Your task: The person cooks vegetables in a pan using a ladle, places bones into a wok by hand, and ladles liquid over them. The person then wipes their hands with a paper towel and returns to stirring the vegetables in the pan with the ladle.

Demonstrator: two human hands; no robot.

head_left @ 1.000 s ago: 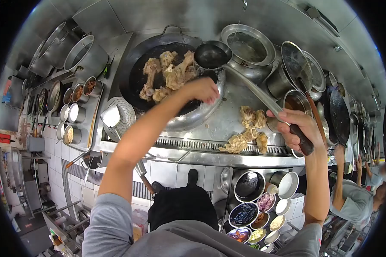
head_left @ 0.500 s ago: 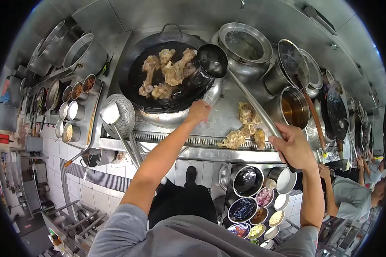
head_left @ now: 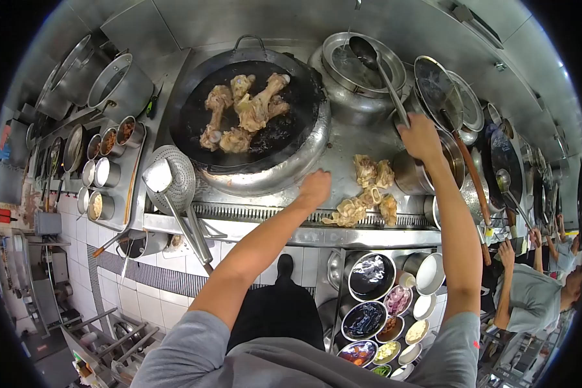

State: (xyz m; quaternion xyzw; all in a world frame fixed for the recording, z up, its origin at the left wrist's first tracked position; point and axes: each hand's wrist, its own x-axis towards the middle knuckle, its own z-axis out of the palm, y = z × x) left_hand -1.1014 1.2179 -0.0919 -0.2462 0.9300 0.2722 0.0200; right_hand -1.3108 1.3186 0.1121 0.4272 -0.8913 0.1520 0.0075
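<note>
My right hand (head_left: 422,137) is closed around the handle of a long steel ladle (head_left: 363,53). The ladle's dark bowl is over the large pot (head_left: 330,64) at the back, where a thin stream of water falls from above. My left hand (head_left: 315,187) is closed over the steel counter, just in front of the wok's ring; whatever its fingers hold, if anything, is hidden. Several meaty bones (head_left: 255,110) lie in the dark wok (head_left: 186,126). More pale bone pieces (head_left: 366,194) rest on the counter to the right of my left hand.
A perforated skimmer (head_left: 181,171) and a spatula (head_left: 156,176) lean at the left. Small seasoning pots (head_left: 107,171) stand on a tray beyond them. Below right are bowls of ingredients (head_left: 372,277). Another person (head_left: 530,294) works at the far right.
The ladle has moved from the wok's right edge up and right to the large pot, with my right hand following forward. My left hand has shifted slightly right, away from the wok.
</note>
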